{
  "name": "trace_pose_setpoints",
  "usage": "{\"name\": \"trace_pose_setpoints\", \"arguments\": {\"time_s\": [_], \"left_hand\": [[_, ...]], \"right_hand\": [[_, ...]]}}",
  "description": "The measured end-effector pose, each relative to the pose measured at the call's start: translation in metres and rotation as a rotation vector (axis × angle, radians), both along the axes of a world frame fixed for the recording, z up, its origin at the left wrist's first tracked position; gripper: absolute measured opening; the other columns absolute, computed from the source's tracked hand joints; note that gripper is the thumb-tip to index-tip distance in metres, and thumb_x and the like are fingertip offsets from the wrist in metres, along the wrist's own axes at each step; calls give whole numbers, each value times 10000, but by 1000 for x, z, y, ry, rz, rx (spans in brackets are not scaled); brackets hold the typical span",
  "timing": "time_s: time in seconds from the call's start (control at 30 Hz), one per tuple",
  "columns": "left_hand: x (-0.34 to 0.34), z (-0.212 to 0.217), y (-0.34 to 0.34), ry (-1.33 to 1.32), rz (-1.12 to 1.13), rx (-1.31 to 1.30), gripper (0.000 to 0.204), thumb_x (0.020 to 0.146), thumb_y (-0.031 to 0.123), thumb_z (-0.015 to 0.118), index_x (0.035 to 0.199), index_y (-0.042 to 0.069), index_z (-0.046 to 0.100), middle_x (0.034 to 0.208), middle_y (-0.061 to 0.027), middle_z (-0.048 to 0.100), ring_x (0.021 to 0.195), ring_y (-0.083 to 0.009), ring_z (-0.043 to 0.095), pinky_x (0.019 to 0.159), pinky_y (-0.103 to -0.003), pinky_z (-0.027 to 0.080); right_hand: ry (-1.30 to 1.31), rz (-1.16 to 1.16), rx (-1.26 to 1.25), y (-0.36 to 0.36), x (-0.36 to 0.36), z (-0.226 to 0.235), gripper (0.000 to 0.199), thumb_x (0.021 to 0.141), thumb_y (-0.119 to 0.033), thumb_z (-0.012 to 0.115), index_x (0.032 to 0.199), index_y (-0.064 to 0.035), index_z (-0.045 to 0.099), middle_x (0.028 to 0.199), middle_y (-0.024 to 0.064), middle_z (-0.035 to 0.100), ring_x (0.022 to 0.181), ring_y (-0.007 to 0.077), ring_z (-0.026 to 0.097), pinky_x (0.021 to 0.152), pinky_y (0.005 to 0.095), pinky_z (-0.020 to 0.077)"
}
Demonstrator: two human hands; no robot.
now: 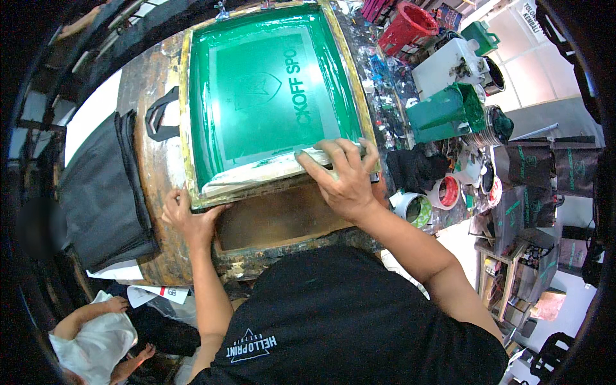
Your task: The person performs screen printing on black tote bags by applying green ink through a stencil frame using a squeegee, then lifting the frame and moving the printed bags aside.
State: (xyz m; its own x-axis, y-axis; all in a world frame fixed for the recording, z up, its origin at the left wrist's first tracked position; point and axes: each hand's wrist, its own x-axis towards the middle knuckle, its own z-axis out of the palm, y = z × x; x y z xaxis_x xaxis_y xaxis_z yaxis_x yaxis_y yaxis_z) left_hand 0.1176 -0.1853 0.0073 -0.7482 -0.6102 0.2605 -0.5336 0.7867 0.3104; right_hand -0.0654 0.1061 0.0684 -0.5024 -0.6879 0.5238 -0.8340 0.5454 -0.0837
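A screen printing frame (346,70) with green mesh and a light wooden border lies before me, lettering and a shield outline showing in the mesh. My right hand (346,183) grips its near edge by the right corner, fingers curled over the top. At the near left corner, my left hand (191,217) holds the same frame, with the thumb along the underside and the fingers at the outer side. A pale, ink-streaked strip (256,175) runs along the near inside edge. Left of the frame, a black bag handle (160,115) sticks out from beneath it.
Black fabric bags (102,186) are stacked on the left. To the right stand a green ink container (443,112), a red bucket (410,29), a white jerrycan (449,67) and tape rolls (414,208). A person in a white shirt (96,337) is at the lower left.
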Motion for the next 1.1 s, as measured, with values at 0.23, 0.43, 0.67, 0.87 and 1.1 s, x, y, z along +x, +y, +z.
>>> {"name": "trace_pose_setpoints", "arguments": {"time_s": [0.23,0.43,0.67,0.87,1.1], "left_hand": [[2,-7,-10,584,15,370,1002,507,386,1026,1307,-52,610,1292,-162,639,1233,-306,545,1078,-435,403],[-75,127,15,993,-115,500,677,899,252,825,1415,-63,520,1286,-125,617,1147,-204,598,1041,-344,453],[-108,105,-31,749,-141,343,943,922,352,787,1578,-37,232,1247,-202,567,1113,-295,586,1000,-417,461],[-62,-2,-15,-106,168,-102,826,860,516,775,1372,-69,498,1254,-353,556,1146,-480,569,1014,-536,438],[-77,-6,-44,201,102,358,480,812,224,852,1119,-28,584,1035,-237,655,964,-388,640,901,-462,497]], "right_hand": [[25,23,-34,-3,-10,57,567,745,-134,714,1291,-286,700,1132,27,601,1103,237,545,1022,529,294],[277,-12,-147,-40,-65,143,578,748,-405,732,1311,-281,689,1080,68,611,1040,273,562,964,492,320],[163,-47,-19,-76,-107,240,382,1022,-406,374,1063,-100,599,811,50,518,753,193,445,805,406,372],[224,38,-135,-72,-120,252,475,1026,-413,345,1135,-45,623,906,121,628,914,254,582,903,489,410],[166,13,-115,-81,-129,269,514,1042,-413,327,1209,-21,615,992,146,652,966,257,593,936,491,411]]}}
